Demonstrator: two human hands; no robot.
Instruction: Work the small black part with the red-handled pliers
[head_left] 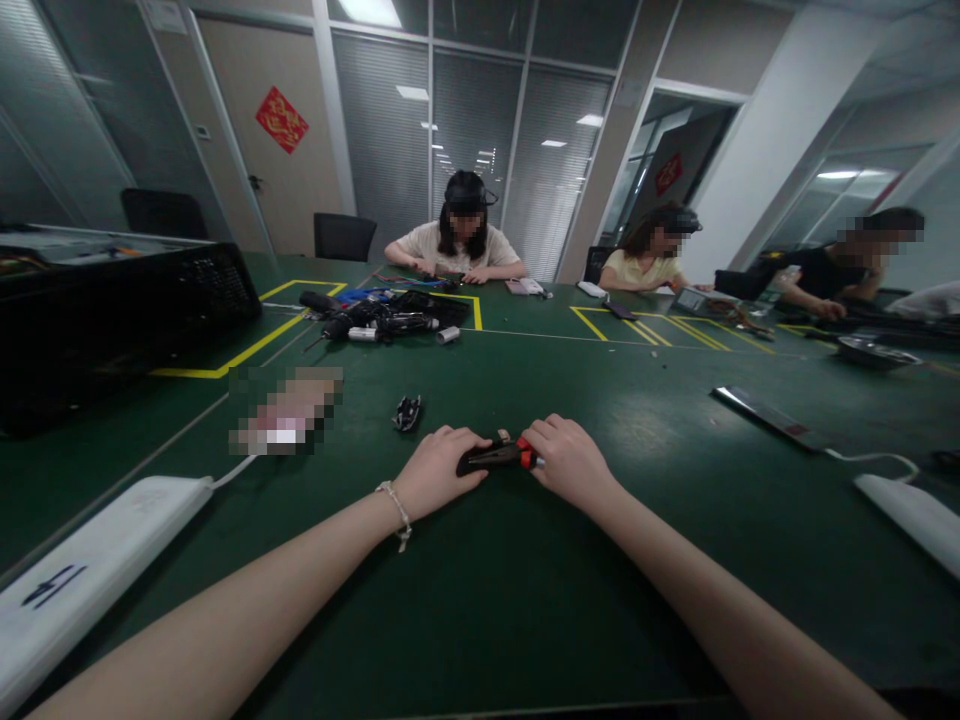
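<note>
Pliers with red handles (504, 456) lie just above the green table, their dark jaws pointing left. My right hand (568, 458) is closed round the red handles. My left hand (441, 468), with a beaded bracelet at the wrist, is closed on a small black part (466, 460) at the jaw end. What the part is cannot be made out, since fingers and jaws cover much of it. A tiny pale piece (503, 436) shows just beyond the pliers. Farther off to the left, a small black-and-silver part (407, 413) rests on the table.
A large black case (127, 320) stands at the left. White power banks (97, 570) and phones sit on both sides, joined by cables. A pile of black parts and a drill (341, 322) lies farther back. Several people (465, 235) sit across the green table (480, 620).
</note>
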